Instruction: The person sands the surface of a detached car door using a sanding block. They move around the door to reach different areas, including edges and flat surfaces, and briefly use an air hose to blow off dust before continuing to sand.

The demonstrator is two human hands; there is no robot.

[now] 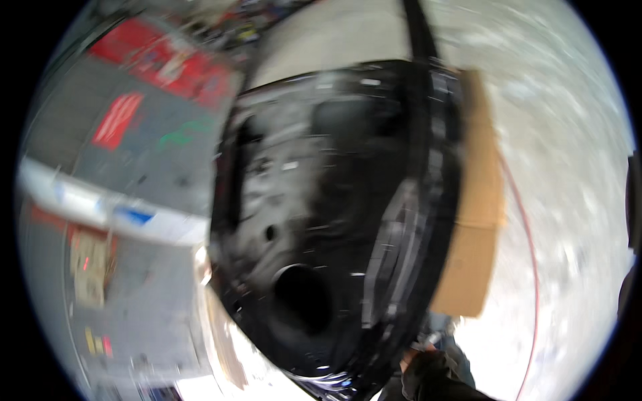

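Observation:
A black car door (348, 174) with a window frame (421, 33) fills the middle, blurred by motion, with its inner panel, holes and a large round opening showing. A sheet of brown cardboard (478, 260) lies under its right side. My right hand (409, 361) is at the lower right, beside the door's bottom right edge, in a dark sleeve; its fingers are smeared and partly hidden, and a small shiny thing by them is too blurred to name. My left hand is not in view.
On the left is a grey surface (154, 281) with red patches, tape and scraps of card (90, 267). Mixed clutter (234, 20) sits at the top. On the right, a thin red hose (531, 247) runs across the pale floor (568, 134).

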